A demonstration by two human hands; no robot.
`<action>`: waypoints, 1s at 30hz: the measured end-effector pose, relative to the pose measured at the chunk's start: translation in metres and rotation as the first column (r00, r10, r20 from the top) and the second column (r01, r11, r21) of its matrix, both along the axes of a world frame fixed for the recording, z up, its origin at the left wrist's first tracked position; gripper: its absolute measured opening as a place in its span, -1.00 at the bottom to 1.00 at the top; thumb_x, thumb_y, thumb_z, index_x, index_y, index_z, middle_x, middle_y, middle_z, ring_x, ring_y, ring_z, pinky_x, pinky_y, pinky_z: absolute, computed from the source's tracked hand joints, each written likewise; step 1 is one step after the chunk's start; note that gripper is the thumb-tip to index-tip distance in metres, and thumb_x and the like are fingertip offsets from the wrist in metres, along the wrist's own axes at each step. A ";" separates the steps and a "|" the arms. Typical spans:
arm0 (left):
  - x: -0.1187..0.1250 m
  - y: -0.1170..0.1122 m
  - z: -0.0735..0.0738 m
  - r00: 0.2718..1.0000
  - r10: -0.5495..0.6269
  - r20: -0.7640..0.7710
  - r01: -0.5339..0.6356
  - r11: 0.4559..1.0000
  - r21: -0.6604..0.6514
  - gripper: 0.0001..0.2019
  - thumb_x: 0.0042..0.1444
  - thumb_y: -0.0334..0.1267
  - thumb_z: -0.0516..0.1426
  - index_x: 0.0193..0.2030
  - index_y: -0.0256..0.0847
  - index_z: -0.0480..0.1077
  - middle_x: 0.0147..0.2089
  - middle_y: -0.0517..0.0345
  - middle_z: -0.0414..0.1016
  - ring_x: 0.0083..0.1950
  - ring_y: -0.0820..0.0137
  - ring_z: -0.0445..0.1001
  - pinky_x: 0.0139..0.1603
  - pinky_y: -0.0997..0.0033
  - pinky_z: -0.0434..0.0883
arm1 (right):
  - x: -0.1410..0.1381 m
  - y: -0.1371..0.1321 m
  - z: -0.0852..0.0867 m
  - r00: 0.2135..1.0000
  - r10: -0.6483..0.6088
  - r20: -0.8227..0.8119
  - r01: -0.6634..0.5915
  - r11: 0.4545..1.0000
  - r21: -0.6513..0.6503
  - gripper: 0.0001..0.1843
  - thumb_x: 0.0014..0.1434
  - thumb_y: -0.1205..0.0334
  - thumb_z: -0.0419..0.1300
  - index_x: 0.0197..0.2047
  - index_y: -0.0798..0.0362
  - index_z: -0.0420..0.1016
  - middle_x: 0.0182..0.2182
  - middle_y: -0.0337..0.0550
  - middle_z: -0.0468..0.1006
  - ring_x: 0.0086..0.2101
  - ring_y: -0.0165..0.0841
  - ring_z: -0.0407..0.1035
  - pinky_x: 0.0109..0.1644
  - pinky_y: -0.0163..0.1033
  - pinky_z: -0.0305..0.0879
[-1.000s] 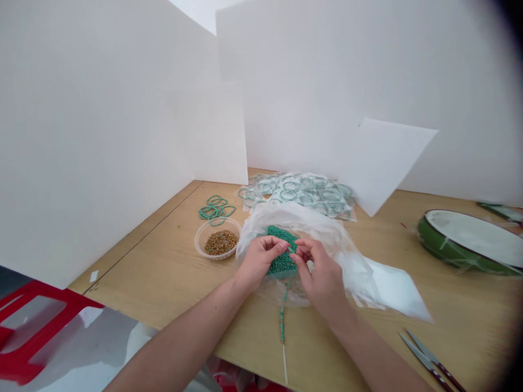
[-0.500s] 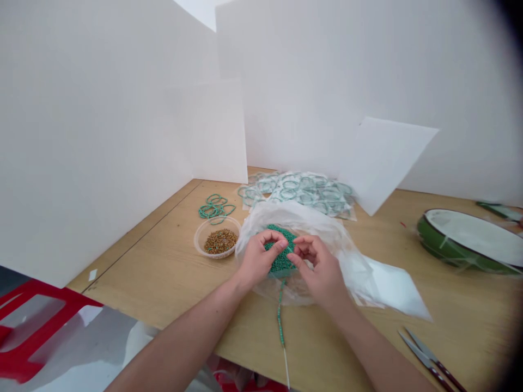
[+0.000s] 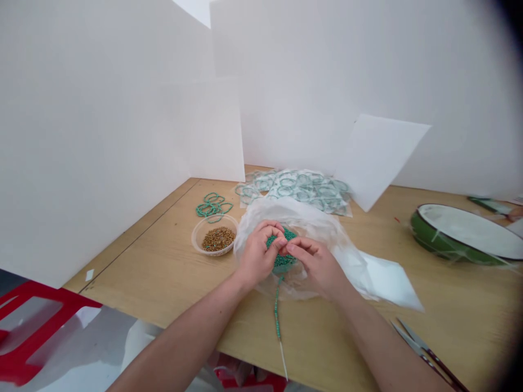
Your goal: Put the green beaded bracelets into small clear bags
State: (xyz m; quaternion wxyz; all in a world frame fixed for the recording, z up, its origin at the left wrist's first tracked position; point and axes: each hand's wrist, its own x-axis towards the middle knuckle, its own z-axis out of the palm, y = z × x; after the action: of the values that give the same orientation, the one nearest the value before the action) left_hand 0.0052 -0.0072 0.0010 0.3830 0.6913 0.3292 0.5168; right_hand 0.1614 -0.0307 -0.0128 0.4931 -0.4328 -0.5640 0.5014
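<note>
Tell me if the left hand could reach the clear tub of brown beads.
Probably yes: the left hand sits close to the clear tub, with only the plastic bag's edge between them, though it is working on the mound of green beads.

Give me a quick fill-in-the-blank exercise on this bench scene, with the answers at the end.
The green beads sit in a see-through plastic ____.
The small clear bowl is closest to the person's ____ hand.
The scissors lie nearer the person's ____ hand.

Missing words: bag; left; right.
</note>
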 end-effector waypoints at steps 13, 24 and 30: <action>-0.021 0.029 -0.003 0.933 0.251 0.260 -0.240 0.968 -0.073 -0.73 0.18 -0.02 0.13 -0.35 -0.19 0.41 -0.24 0.10 0.41 -0.17 0.34 0.38 -0.03 0.37 0.33 | 0.002 -0.005 0.007 0.941 0.006 -0.338 -0.122 0.938 -0.324 -0.73 0.01 0.03 0.32 -0.42 0.07 0.46 -0.41 -0.14 0.56 -0.37 -0.33 0.45 -0.18 -0.16 0.42; -0.018 0.021 0.001 0.950 0.181 0.256 -0.164 0.983 -0.085 -0.71 0.18 0.01 0.13 -0.37 -0.17 0.38 -0.24 0.10 0.41 -0.19 0.35 0.39 -0.03 0.34 0.37 | 0.010 -0.008 0.005 0.963 0.173 -0.206 -0.239 0.900 -0.364 -0.74 0.10 0.05 0.29 -0.38 0.10 0.52 -0.62 -0.35 0.39 -0.67 -0.55 0.17 -0.61 -0.43 0.16; -0.016 0.013 0.003 0.999 0.033 0.009 -0.033 0.999 -0.005 -0.78 0.19 -0.12 0.13 -0.41 -0.18 0.42 -0.21 0.05 0.45 -0.12 0.29 0.40 0.01 0.35 0.30 | 0.028 -0.006 0.013 0.920 0.279 0.275 -0.248 0.958 -0.143 -0.69 0.10 0.01 0.29 -0.18 0.03 0.65 -0.27 -0.09 0.66 -0.28 -0.23 0.52 -0.16 -0.12 0.43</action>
State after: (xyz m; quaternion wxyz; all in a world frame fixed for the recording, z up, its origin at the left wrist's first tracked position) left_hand -0.0106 0.0055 0.0037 0.3776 0.6825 0.3404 0.5252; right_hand 0.1889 -0.0366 0.0001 0.3086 -0.4479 -0.6565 0.5226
